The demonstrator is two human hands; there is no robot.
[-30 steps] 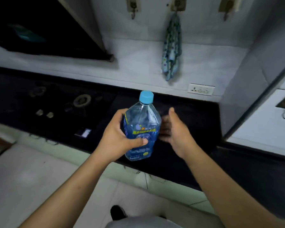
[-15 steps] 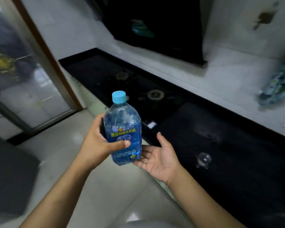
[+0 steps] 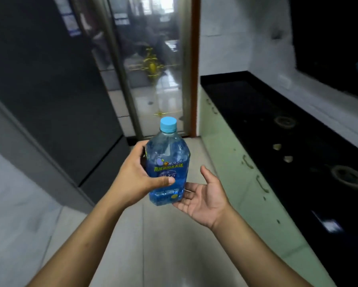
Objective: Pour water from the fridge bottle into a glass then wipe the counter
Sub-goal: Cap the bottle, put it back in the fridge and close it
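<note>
Gripping the bottle (image 3: pixel 167 162) round its labelled middle, the left hand (image 3: pixel 135 177) had its thumb laid across the front while its fingers curled behind, mostly out of sight. The right hand (image 3: pixel 205 195) lay flat and palm up just under the bottle's base, fingers straight and seemingly touching the bottom, clasping nothing. The bottle stood upright above the floor (image 3: pixel 153 245), left of the worktop (image 3: pixel 246 104), its pale blue cap (image 3: pixel 168 124) on; the blue tint hid how full it was. By my reading the task was at the carrying stage, with pouring not yet begun, and the next move called for bringing the bottle to a glass, freeing a hand and twisting the cap off. No glass and no cloth showed anywhere. The worktop ran out of the picture at the right, and the burner rings (image 3: pixel 347 176) on it were dim against the black. A tall dark cabinet (image 3: pixel 50 90) at the left might have been the fridge; blur left that uncertain. Beyond the glass door (image 3: pixel 151 69) only hazy reflections could be made out.
</note>
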